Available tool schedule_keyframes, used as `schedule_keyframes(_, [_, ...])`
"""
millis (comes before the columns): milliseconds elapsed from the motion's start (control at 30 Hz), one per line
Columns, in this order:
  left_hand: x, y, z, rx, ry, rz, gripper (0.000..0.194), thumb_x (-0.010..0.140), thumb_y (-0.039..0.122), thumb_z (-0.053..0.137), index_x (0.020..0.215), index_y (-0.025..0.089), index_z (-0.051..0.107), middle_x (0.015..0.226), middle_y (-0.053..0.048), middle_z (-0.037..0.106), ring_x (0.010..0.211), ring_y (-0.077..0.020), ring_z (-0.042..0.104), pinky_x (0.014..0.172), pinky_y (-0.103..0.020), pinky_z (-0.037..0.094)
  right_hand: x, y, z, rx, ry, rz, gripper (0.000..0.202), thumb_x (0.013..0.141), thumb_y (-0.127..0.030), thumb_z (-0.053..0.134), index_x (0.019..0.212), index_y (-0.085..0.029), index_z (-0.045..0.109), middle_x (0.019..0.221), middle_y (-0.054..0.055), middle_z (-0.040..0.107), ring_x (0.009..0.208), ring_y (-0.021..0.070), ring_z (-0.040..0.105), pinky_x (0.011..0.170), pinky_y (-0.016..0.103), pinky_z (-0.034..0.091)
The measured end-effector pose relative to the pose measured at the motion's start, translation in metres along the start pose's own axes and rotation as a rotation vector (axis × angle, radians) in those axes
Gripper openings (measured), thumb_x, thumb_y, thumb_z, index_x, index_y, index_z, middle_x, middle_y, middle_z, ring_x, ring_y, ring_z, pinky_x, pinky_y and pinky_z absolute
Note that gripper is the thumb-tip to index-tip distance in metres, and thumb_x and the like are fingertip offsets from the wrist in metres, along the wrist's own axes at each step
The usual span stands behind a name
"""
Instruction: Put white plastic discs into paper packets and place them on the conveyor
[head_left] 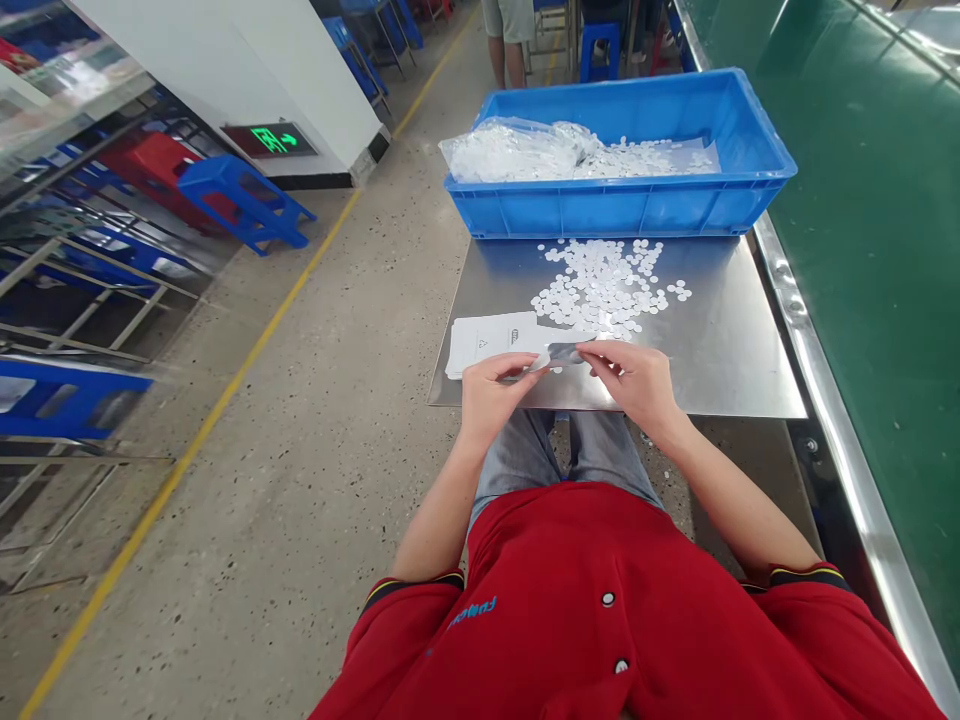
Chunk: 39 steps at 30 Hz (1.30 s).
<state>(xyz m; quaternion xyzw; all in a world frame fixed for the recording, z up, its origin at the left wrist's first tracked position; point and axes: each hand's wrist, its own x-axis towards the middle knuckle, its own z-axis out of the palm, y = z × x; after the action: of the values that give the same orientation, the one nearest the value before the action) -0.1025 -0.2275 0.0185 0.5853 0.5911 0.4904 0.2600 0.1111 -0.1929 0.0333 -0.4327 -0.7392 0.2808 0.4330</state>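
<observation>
A small, clear or greyish plastic bag (pixel 564 353) is stretched between my two hands over the near edge of the metal table (pixel 720 340). My left hand (pixel 496 392) pinches its left end with thumb and fingers. At the other end, the thumb and fingertips of my right hand (pixel 636 380) are closed on the bag's upper right edge. I cannot make out whether anything is inside. Just beyond the bag lies a loose spread of small white discs (pixel 600 280). White printed sheets (pixel 487 338) lie stacked beside my left hand, partly behind it.
A blue plastic crate (pixel 615 208) stands at the table's far end, holding a clear bag (pixel 517 150) of white pieces and loose discs. Along the right runs a green conveyor belt (pixel 847 130) with a metal rail. Blue stools (pixel 244 195) stand left; a person's legs (pixel 506 45) show ahead.
</observation>
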Motion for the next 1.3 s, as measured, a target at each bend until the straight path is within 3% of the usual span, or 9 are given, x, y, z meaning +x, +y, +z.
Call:
schedule_keyframes(233, [0.006, 0.004, 0.011, 0.035, -0.102, 0.094, 0.036, 0.083, 0.049, 0.079, 0.107, 0.023, 0.079, 0.113, -0.009, 0.079, 0.107, -0.0258, 0.073, 0.099, -0.043, 0.059, 0.005, 0.013, -0.034, -0.093, -0.076, -0.180, 0.021, 0.096, -0.032, 0.061, 0.103, -0.028, 0.080, 0.106, 0.004, 0.078, 0.090, 0.0208, 0.073, 0.080, 0.037, 0.061])
schedule_keyframes(333, [0.017, -0.006, -0.003, 0.304, -0.180, 0.182, 0.059, 0.081, 0.047, 0.081, 0.134, 0.026, 0.067, 0.144, -0.010, 0.064, 0.135, -0.0302, 0.058, 0.117, -0.049, 0.046, 0.014, 0.029, -0.098, -0.359, 0.285, -0.193, 0.022, 0.097, -0.032, 0.060, 0.096, -0.029, 0.082, 0.100, 0.008, 0.076, 0.092, 0.0248, 0.071, 0.078, 0.042, 0.058])
schedule_keyframes(433, [0.021, -0.027, -0.027, 0.594, -0.244, 0.126, 0.051, 0.085, 0.040, 0.075, 0.133, 0.023, 0.067, 0.144, -0.013, 0.062, 0.135, -0.0340, 0.055, 0.116, -0.052, 0.044, 0.007, 0.066, -0.181, -0.703, 0.678, -0.076, 0.023, 0.093, -0.038, 0.065, 0.097, -0.024, 0.083, 0.098, 0.015, 0.074, 0.096, 0.0324, 0.068, 0.066, 0.043, 0.052])
schedule_keyframes(533, [0.017, -0.047, -0.045, 0.720, -0.314, 0.107, 0.035, 0.094, 0.033, 0.059, 0.125, 0.024, 0.072, 0.137, -0.012, 0.066, 0.128, -0.0331, 0.059, 0.112, -0.051, 0.047, -0.027, 0.114, -0.243, -0.918, 0.630, 0.126, 0.027, 0.095, -0.042, 0.058, 0.092, -0.029, 0.082, 0.093, 0.012, 0.072, 0.092, 0.0344, 0.070, 0.068, 0.048, 0.049])
schedule_keyframes(633, [0.012, -0.056, -0.050, 0.755, -0.311, 0.160, 0.036, 0.098, 0.029, 0.047, 0.123, 0.024, 0.074, 0.134, -0.011, 0.069, 0.124, -0.0316, 0.062, 0.110, -0.050, 0.049, -0.060, 0.149, -0.264, -0.970, 0.424, 0.177, 0.031, 0.087, -0.055, 0.065, 0.064, -0.035, 0.072, 0.062, 0.007, 0.060, 0.070, 0.0314, 0.064, 0.059, 0.044, 0.040])
schedule_keyframes(733, [0.011, -0.054, -0.046, 0.782, -0.297, 0.203, 0.038, 0.100, 0.029, 0.043, 0.125, 0.024, 0.072, 0.131, -0.012, 0.071, 0.121, -0.0316, 0.064, 0.107, -0.049, 0.051, -0.059, 0.150, -0.235, -0.981, 0.403, 0.192, 0.035, 0.080, -0.056, 0.073, 0.056, -0.031, 0.067, 0.049, 0.006, 0.050, 0.060, 0.0270, 0.056, 0.058, 0.040, 0.035])
schedule_keyframes(867, [0.011, -0.053, -0.037, 0.848, -0.244, 0.228, 0.040, 0.098, 0.022, 0.042, 0.124, 0.021, 0.072, 0.126, -0.013, 0.074, 0.116, -0.0309, 0.067, 0.101, -0.046, 0.052, -0.011, 0.115, -0.136, -0.762, 0.196, 0.280, 0.024, 0.088, -0.042, 0.065, 0.091, -0.023, 0.080, 0.082, 0.008, 0.075, 0.065, 0.0217, 0.062, 0.061, 0.034, 0.040])
schedule_keyframes(1033, [0.010, -0.059, -0.033, 0.717, -0.089, 0.198, 0.031, 0.097, 0.026, 0.049, 0.106, 0.025, 0.079, 0.110, -0.008, 0.080, 0.106, -0.0272, 0.074, 0.095, -0.041, 0.057, 0.030, 0.088, -0.034, -0.644, -0.081, 0.324, 0.026, 0.095, -0.033, 0.058, 0.108, -0.024, 0.078, 0.117, 0.008, 0.074, 0.082, 0.0208, 0.067, 0.062, 0.031, 0.040])
schedule_keyframes(1300, [0.017, -0.055, -0.038, 0.260, 0.187, -0.089, 0.012, 0.077, 0.034, 0.077, 0.078, 0.022, 0.081, 0.085, -0.003, 0.081, 0.080, -0.0220, 0.075, 0.081, -0.032, 0.060, 0.030, 0.090, -0.042, -0.297, 0.016, 0.570, 0.013, 0.084, -0.033, 0.067, 0.085, -0.021, 0.072, 0.079, 0.003, 0.072, 0.070, 0.0187, 0.065, 0.070, 0.033, 0.047])
